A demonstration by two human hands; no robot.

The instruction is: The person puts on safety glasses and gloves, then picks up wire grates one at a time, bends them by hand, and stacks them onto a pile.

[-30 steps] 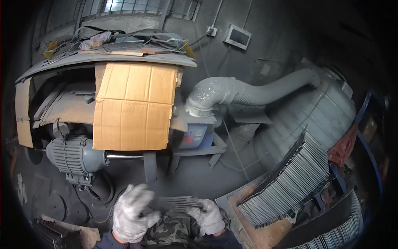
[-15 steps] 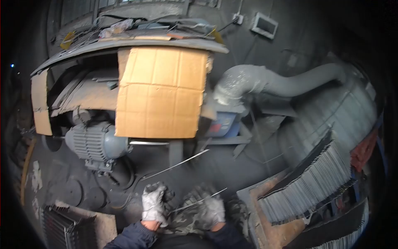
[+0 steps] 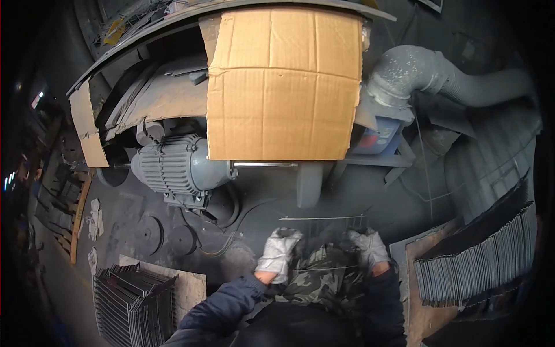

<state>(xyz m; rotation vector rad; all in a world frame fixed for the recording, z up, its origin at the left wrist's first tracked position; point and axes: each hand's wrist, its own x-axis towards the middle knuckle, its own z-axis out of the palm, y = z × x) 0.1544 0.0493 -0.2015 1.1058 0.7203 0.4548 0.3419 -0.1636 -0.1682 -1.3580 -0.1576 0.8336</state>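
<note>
In white-grey work gloves, my hands hold a thin flat piece with two bright straight edges [image 3: 322, 218] low in the middle of the view, over camouflage-pattern cloth. My left hand [image 3: 280, 252] is closed at its left side and my right hand [image 3: 370, 247] at its right side. One bright edge runs across above the hands, the other lower, nearer my body. The middle of the piece is blurred and the cloth shows through, so I cannot tell whether it is a sheet or an open frame. The fingertips are partly hidden.
Ahead stands a machine with a grey motor [image 3: 176, 168], a shiny shaft [image 3: 265, 165], a wheel [image 3: 310, 184] and a cardboard sheet [image 3: 283, 87] hanging over it. Thin dark pieces are stacked at left [image 3: 132, 303] and right [image 3: 477, 254]. A duct [image 3: 404, 72] bends away at upper right.
The view has shifted, so the machine sits higher and further right. The bright edges were slanted and now lie nearly level; the hands stand further apart, the piece still between them.
</note>
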